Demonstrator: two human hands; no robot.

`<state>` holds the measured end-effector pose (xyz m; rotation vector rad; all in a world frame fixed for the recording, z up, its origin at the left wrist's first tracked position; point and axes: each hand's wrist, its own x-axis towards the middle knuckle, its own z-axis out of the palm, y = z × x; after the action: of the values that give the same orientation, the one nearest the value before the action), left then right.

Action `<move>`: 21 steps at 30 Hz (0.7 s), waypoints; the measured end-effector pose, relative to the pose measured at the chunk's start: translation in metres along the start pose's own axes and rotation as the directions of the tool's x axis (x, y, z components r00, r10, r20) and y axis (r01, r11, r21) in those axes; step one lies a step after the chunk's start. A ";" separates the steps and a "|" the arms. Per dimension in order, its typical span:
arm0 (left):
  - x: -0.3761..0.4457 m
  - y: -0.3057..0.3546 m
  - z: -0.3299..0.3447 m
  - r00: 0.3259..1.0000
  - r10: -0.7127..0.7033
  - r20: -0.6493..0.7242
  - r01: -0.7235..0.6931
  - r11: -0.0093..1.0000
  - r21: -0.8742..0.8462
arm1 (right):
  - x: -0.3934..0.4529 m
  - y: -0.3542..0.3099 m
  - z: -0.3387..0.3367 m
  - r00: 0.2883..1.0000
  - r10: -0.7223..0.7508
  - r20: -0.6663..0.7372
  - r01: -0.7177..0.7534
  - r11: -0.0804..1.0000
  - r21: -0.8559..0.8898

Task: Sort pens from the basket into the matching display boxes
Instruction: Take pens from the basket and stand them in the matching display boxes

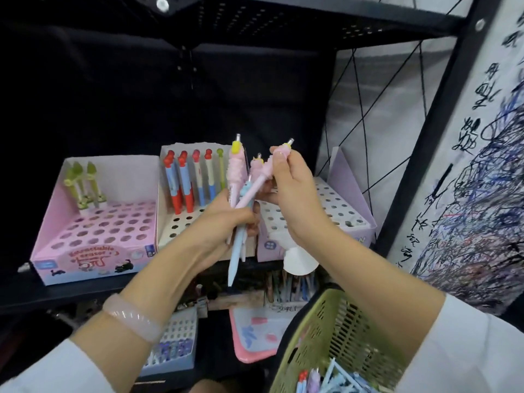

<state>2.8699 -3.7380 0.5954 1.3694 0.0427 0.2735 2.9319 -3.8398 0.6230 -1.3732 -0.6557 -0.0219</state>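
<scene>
- Progress: partway, by my judgement; boxes mostly unfilled, pens remain in the green basket (334,330).
- Left hand (226,219): grasping a bundle of pens (241,205), pink-topped and blue.
- Right hand (289,182): pinching one pink pen (265,177) by its top.
- Pink box (93,231): three green pens at the back.
- Middle box (170,222): red-and-blue pens, one green.
- Right box (340,205): holes shown unfilled.

A black metal shelf (71,290) stands in front, with a perforated black board (255,21) above it. On the right hangs a white sheet (465,194) full of blue and black pen scribbles. Lower down lies a pink-edged pad (255,333), and just above it a white paper tag (297,259) hangs.
</scene>
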 end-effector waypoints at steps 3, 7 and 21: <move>0.014 0.002 -0.007 0.999 0.000 -0.043 0.001 1.000 0.026 | 0.019 0.009 0.004 0.996 0.083 -0.016 -0.081 0.993 0.083; 0.030 0.003 -0.015 0.998 -0.036 -0.054 0.037 0.999 0.012 | 0.040 0.018 0.008 0.982 0.188 0.017 -0.188 0.970 0.151; 0.046 -0.003 -0.025 0.995 -0.024 -0.095 0.023 1.000 -0.007 | 0.121 0.046 -0.046 0.957 -0.080 -0.277 -0.050 0.900 -0.434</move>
<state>2.9103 -3.7046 0.5931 1.3482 0.1367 0.3184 3.0684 -3.8284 0.6331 -1.7560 -0.4246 -0.3994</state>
